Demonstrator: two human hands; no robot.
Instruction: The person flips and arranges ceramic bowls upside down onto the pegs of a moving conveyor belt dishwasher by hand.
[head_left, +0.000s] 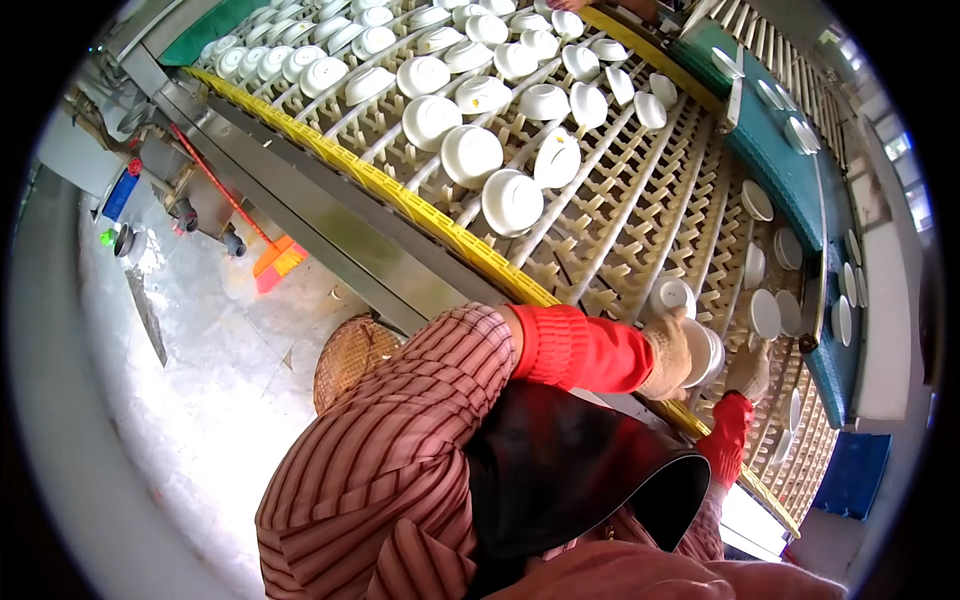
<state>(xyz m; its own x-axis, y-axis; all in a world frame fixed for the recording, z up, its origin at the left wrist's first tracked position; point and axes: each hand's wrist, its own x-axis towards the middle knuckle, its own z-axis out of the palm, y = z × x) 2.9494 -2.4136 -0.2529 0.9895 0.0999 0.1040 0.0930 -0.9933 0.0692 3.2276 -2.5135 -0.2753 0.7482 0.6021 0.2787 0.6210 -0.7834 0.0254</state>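
My left hand [668, 358], in a knitted glove below a red sleeve cover, grips a white bowl [708, 356] at its side. Just beyond it another white bowl [673, 297] sits upside down on the conveyor. My right hand [748, 372], gloved as well, has its fingers closed at the lower rim of a tilted white bowl [765, 315]; part of the grip is hidden. More bowls, including one tilted [753, 266], stand around the right hand on the pegged conveyor [640, 225].
Many white bowls cover the conveyor's far left part. A yellow edge strip [400, 200] runs along my side. Across from me is a green belt [780, 170] carrying bowls. A blue crate [852, 475] lies right; a broom [277, 262] and woven basket [352, 357] are left.
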